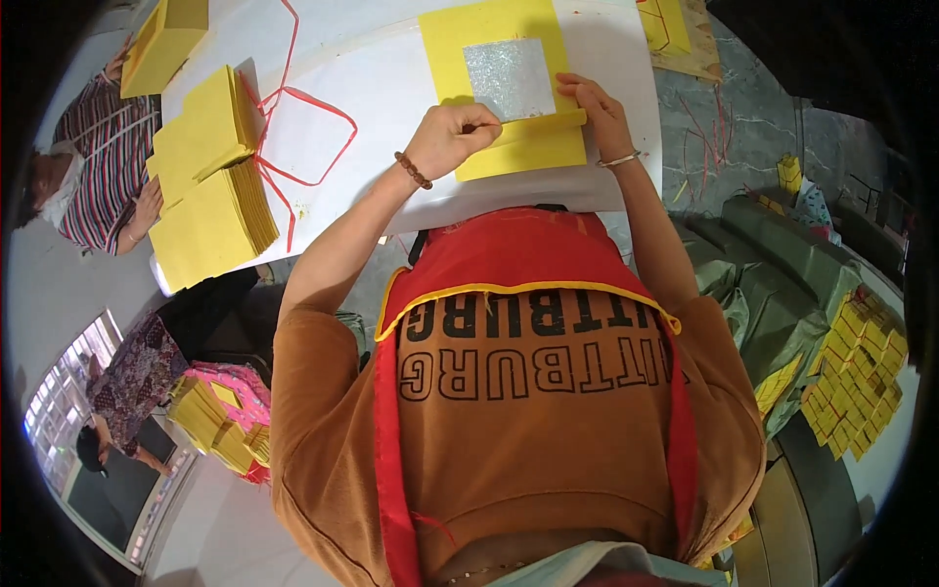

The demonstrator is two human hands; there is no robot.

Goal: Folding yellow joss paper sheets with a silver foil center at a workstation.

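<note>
On the white table in front of me lies yellow paper [533, 157], with a silvery glitter square [509, 78] on its middle. A narrow strip along its near side is folded up into a ridge. My left hand [452, 145], with a beaded bracelet at the wrist, is closed in a pinch on the left end of that folded strip. At the strip's right end, my right hand [602, 117] grips the paper's edge with bent fingers; its thumb is mostly hidden.
Stacks of yellow paper [210, 220] and a loose red ribbon [323, 176] lie on the table's left part. A person in a striped top [108, 166] handles a yellow stack [166, 44] there. Many yellow bundles [856, 377] stand at right, near green covers [763, 254].
</note>
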